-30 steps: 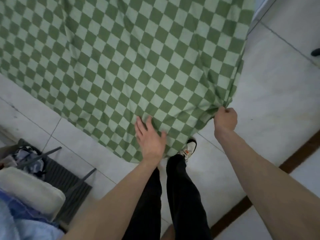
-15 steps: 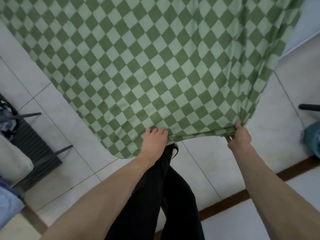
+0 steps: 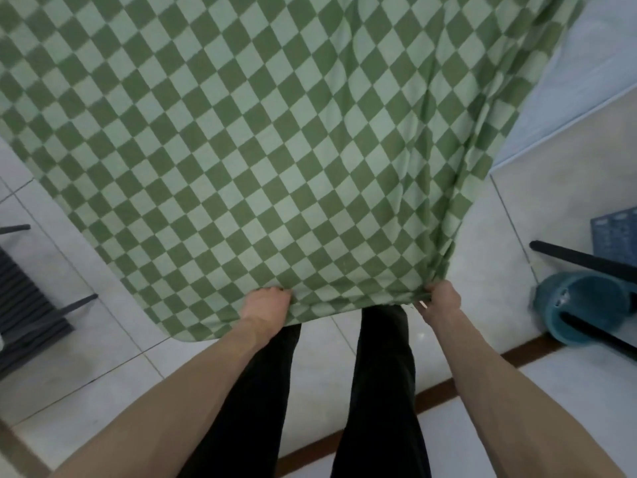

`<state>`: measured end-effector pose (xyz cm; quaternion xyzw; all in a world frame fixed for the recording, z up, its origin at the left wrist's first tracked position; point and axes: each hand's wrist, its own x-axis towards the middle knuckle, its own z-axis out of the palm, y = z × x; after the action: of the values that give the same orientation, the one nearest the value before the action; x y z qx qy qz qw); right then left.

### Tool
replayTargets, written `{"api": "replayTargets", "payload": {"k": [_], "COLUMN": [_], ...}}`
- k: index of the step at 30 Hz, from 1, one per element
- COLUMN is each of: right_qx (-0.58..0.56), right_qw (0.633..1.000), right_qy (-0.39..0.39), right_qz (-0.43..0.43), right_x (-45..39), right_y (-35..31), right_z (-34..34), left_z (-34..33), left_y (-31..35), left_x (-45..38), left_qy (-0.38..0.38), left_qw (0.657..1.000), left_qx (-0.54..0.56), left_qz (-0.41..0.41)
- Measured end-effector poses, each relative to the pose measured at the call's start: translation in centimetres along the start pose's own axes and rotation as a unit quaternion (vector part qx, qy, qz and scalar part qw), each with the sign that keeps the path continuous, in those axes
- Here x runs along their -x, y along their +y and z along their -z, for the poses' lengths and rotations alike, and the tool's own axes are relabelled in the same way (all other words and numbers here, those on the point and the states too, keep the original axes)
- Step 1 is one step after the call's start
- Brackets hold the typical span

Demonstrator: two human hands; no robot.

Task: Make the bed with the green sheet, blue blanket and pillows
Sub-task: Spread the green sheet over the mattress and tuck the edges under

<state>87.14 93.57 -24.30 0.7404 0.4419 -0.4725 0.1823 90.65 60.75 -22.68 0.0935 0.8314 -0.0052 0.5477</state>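
Green sheet [image 3: 275, 139] fills the upper frame, its near edge pinched by left hand [image 3: 265, 303] and right hand [image 3: 443, 300] (both closed on cloth), so spreading seems underway; next, probably lay it over the bed.

The sheet [image 3: 275, 139] hangs out in front of the person, over the floor [image 3: 103, 367]. Left hand [image 3: 265, 301] and right hand [image 3: 441, 298] are on its near edge, legs [image 3: 379, 374] below between them. A bucket [image 3: 582, 305] lies well right; a slatted rack [image 3: 24, 305] far left.
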Motion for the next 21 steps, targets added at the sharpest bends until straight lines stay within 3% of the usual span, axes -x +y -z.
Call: {"api": "replayTargets", "payload": {"k": [3, 7, 9, 13, 16, 19, 21], "right_qx": [0.065, 0.107, 0.128, 0.232, 0.255, 0.192, 0.116], "right_qw": [0.994, 0.931, 0.905, 0.888, 0.901, 0.932, 0.961], "right_qy": [0.006, 0.007, -0.015, -0.100, -0.146, -0.064, -0.005], "right_qz": [0.088, 0.350, 0.406, 0.385, 0.320, 0.302, 0.251], "right_x": [-0.7, 0.2, 0.5, 1.0, 0.7, -0.5, -2.7], "right_y": [-5.2, -16.6, -22.6, -30.5, -33.1, -34.7, -35.1], "right_z": [-0.8, -3.3, -5.1, -8.8, -9.4, -5.8, -1.3], "left_z": [1.5, 6.4, 10.1, 18.3, 23.7, 27.2, 28.2], "left_y": [2.7, 8.9, 12.4, 20.1, 26.3, 30.9, 32.9], "left_x": [-0.1, -1.5, -3.3, -7.7, -11.1, -13.3, -13.9], "left_qy": [0.013, 0.158, 0.221, 0.297, 0.346, 0.358, 0.305], "left_qw": [1.000, 0.985, 0.965, 0.926, 0.905, 0.893, 0.910], "left_qx": [-0.013, 0.075, 0.142, 0.227, 0.247, 0.268, 0.260], "left_qz": [0.019, -0.003, -0.015, -0.053, -0.034, 0.048, 0.105]}}
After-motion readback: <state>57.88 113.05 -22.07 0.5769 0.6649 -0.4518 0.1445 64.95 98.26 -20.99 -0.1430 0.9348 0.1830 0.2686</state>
